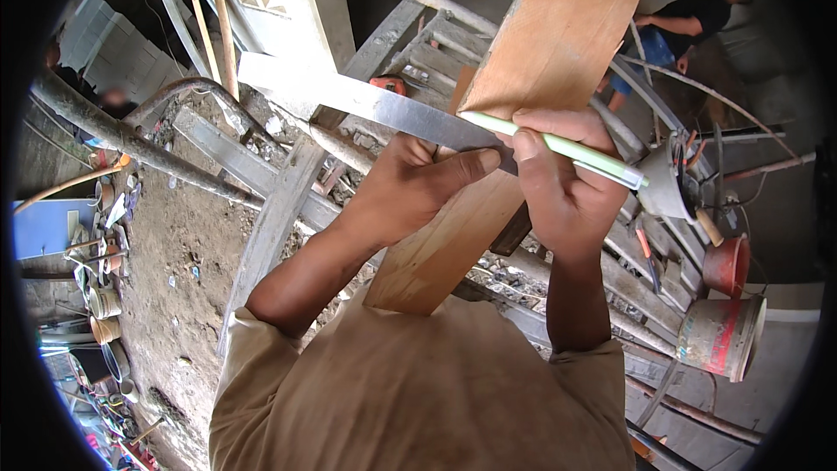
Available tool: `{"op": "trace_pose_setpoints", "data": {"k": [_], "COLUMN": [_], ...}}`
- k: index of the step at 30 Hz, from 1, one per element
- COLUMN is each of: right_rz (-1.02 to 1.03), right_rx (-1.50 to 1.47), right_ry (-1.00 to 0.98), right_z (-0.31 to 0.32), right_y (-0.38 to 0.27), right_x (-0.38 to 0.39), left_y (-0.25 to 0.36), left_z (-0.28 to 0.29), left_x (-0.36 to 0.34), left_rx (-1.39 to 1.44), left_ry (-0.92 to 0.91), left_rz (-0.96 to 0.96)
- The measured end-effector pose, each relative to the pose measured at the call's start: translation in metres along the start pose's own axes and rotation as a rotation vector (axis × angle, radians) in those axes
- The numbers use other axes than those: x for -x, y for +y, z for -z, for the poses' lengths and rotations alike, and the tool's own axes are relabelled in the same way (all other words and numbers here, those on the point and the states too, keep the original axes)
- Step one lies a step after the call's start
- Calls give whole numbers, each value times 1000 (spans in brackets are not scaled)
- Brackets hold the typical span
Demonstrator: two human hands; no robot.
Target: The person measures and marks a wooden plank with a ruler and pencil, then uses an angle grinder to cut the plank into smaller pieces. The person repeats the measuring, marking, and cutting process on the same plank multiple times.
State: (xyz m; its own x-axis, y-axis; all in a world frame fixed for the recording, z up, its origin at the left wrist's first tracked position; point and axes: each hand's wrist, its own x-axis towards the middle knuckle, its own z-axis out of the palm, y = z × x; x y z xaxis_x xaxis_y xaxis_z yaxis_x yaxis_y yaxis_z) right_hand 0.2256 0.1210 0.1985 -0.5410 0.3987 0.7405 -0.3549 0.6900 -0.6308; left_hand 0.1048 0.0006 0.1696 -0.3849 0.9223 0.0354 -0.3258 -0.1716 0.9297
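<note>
A long wooden board (567, 17) runs from my chest up to the far right. Across it lies a flat steel ruler (410, 113), whose left end is washed out by glare. My left hand (414, 179) grips the ruler against the board, thumb on top and fingers folded under. In the fingers of my right hand (571, 179) is a light green pen (567, 145), slanted with its tip on the board just above the ruler's edge. The side of that hand hides the ruler's right end.
Below the board are wooden planks (449, 39) and rubble. A small red-and-black case (389, 85) lies beyond the ruler. Buckets (711, 336) stand at right, with a red container (725, 266). A bent pipe (139, 144) crosses the left. Another person (689, 22) is at far right.
</note>
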Motion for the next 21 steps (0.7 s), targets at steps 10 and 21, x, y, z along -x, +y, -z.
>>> {"op": "trace_pose_setpoints", "data": {"k": [10, 21], "right_rz": [-3, -14], "right_rx": [44, 185], "right_ry": [-72, -52], "right_z": [8, 64], "right_y": [0, 0], "right_x": [-5, 11], "left_y": [-4, -4], "left_z": [3, 8], "left_x": [1, -6], "left_rx": [14, -72], "left_ry": [45, 151], "left_rz": [36, 1]}}
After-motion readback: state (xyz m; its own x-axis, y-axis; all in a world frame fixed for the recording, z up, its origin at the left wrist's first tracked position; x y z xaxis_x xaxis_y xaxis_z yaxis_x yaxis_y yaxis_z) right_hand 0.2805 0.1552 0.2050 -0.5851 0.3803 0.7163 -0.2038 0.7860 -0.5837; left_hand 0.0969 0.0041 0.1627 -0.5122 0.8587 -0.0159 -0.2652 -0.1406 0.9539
